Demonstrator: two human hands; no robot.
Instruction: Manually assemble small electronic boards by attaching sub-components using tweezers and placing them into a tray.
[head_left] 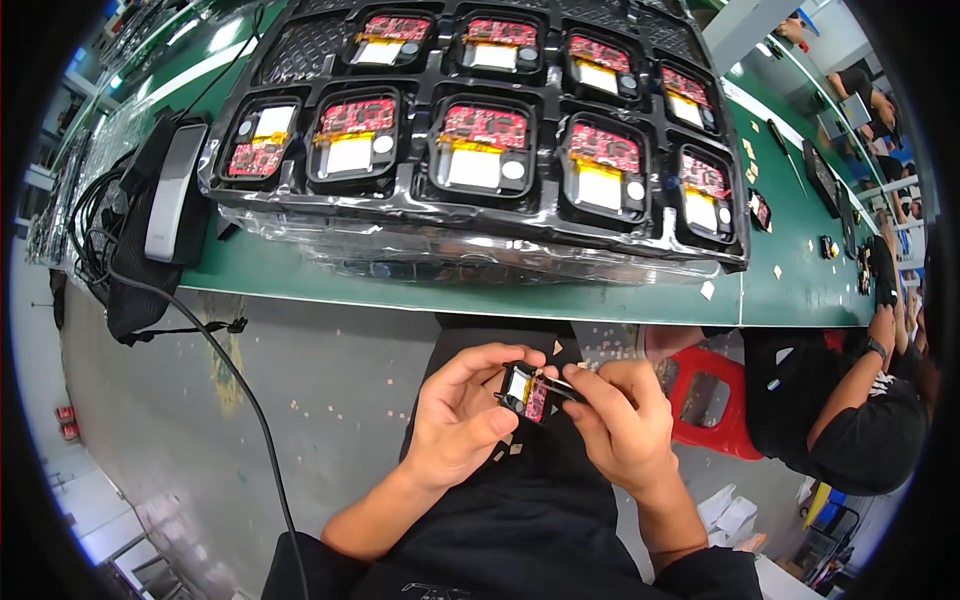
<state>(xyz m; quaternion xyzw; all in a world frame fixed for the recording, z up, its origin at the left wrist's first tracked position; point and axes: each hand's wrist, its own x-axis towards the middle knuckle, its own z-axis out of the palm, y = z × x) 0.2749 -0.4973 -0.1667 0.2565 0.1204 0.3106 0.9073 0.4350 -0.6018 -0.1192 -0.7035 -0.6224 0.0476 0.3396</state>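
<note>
Over my lap, my left hand [462,408] grips a small black-cased device [523,391] by its edges, between thumb and fingers. A red circuit board and a white part show on its open face. My right hand [625,415] pinches slim metal tweezers [563,388], their tips at the upper part of the device's open face. Whether the tips grip anything is too small to tell. Ahead, a black plastic tray [480,213] holds several similar open devices, each with a red board, a yellow strip and a white block.
The tray tops a stack on the green table [600,302]. Left of it are a grey-black box [180,190] and a hanging cable [255,400]. A screwdriver [787,155] and loose parts lie to the right. A person in black [850,420] sits by a red stool [712,405].
</note>
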